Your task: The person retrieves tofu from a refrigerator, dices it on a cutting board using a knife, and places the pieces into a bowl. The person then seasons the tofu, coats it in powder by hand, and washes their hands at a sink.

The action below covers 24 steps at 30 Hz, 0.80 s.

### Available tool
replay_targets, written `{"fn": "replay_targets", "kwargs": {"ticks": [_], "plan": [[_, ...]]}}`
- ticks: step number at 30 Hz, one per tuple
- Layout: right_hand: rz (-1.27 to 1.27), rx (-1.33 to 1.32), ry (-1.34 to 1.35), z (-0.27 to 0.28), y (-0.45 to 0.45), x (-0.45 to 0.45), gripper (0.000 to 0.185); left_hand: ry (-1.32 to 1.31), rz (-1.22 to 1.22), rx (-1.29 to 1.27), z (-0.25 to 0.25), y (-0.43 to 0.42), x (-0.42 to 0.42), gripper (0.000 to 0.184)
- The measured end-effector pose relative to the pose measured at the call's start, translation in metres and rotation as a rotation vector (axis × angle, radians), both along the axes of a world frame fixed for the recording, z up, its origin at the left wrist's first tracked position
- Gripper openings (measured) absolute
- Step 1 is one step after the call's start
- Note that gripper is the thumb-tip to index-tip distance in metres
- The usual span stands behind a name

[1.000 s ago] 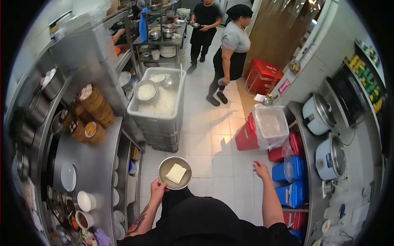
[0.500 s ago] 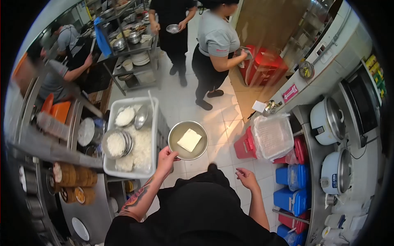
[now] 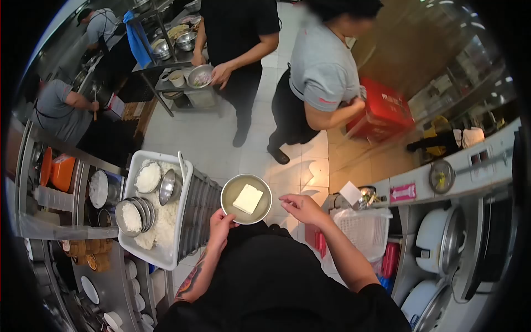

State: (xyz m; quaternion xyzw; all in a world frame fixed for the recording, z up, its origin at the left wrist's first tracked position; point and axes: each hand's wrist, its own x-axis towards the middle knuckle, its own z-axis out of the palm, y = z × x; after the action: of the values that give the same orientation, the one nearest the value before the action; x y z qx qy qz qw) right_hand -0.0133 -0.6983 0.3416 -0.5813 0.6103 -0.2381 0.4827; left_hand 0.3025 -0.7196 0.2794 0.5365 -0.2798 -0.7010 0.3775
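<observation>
A round metal bowl (image 3: pixel 228 191) is in front of my body, its near-left rim pinched by my left hand (image 3: pixel 221 227). Inside it, a pale, square, tofu-like block (image 3: pixel 248 200) lies in what looks like cloudy liquid. Just right of the bowl is my right hand (image 3: pixel 303 209), fingers stretched out, holding nothing and apart from the rim. To the left stands a white tub (image 3: pixel 184 191) of cooked rice (image 3: pixel 166 221). Stacked metal bowls (image 3: pixel 148 213), the top one filled with rice, sit in it along with another metal bowl (image 3: pixel 170 188).
Ahead, a person in black (image 3: pixel 238 33) holds a metal bowl (image 3: pixel 200 76) beside a steel shelf. Another in grey (image 3: pixel 326 72) stands near a red box (image 3: pixel 381 110). A clear plastic basket (image 3: pixel 362 232) and rice cookers (image 3: pixel 437 238) line the right side.
My right hand has come up and inward, close to the bowl. The view has moved forward. The two people ahead appear nearer, and the one in black now holds a bowl with food visible.
</observation>
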Motion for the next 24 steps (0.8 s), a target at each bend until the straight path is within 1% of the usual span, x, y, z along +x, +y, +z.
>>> {"fn": "replay_targets", "kwargs": {"ticks": [1,2,4,8,10,11,13,14,15,17,19,21,22,23,24], "plan": [[0.066,-0.063,0.054,0.011,-0.026,-0.002,0.035,-0.023,-0.003,-0.011,0.005,-0.013,-0.005,0.002],[0.065,-0.065,0.053,0.019,-0.05,-0.002,0.035,-0.024,-0.004,-0.012,0.007,-0.025,-0.006,0.002],[0.093,-0.18,0.104,0.03,-0.094,-0.005,0.034,-0.012,-0.005,-0.056,0.009,-0.054,-0.007,0.003],[0.026,-0.276,0.162,0.027,-0.161,-0.014,0.033,-0.043,-0.068,-0.064,0.016,-0.134,-0.021,0.009],[-0.06,-0.116,0.067,0.027,-0.185,-0.016,0.035,-0.026,-0.14,-0.054,0.028,-0.179,-0.032,0.014],[-0.082,-0.109,0.06,0.022,-0.193,-0.019,0.035,-0.033,-0.161,-0.048,0.034,-0.198,-0.039,0.014],[-0.203,-0.203,-0.093,0.007,-0.21,-0.027,0.038,0.005,-0.273,-0.066,0.041,-0.244,-0.057,0.018],[-0.308,-0.155,-0.235,0.002,-0.217,-0.03,0.037,0.001,-0.316,-0.074,0.037,-0.267,-0.064,0.017],[-0.323,-0.16,-0.238,-0.003,-0.228,-0.036,0.037,-0.002,-0.331,-0.077,0.034,-0.29,-0.074,0.017],[-0.502,-0.139,-0.478,-0.007,-0.245,-0.046,0.035,0.083,-0.383,-0.025,0.032,-0.332,-0.098,0.017],[-0.537,-0.094,-0.423,0.009,-0.266,-0.06,0.033,0.074,-0.412,-0.008,0.03,-0.369,-0.118,0.016],[-0.596,-0.028,-0.516,0.013,-0.29,-0.073,0.033,0.131,-0.378,-0.013,0.021,-0.403,-0.144,0.02],[-0.576,0.016,-0.548,0.013,-0.305,-0.082,0.033,0.142,-0.328,0.017,0.018,-0.419,-0.155,0.015],[-0.545,0.065,-0.547,0.017,-0.326,-0.091,0.032,0.154,-0.313,0.023,0.011,-0.437,-0.164,0.015],[-0.495,0.053,-0.512,0.014,-0.349,-0.104,0.032,0.156,-0.255,0.019,0.001,-0.452,-0.173,0.014]]}}
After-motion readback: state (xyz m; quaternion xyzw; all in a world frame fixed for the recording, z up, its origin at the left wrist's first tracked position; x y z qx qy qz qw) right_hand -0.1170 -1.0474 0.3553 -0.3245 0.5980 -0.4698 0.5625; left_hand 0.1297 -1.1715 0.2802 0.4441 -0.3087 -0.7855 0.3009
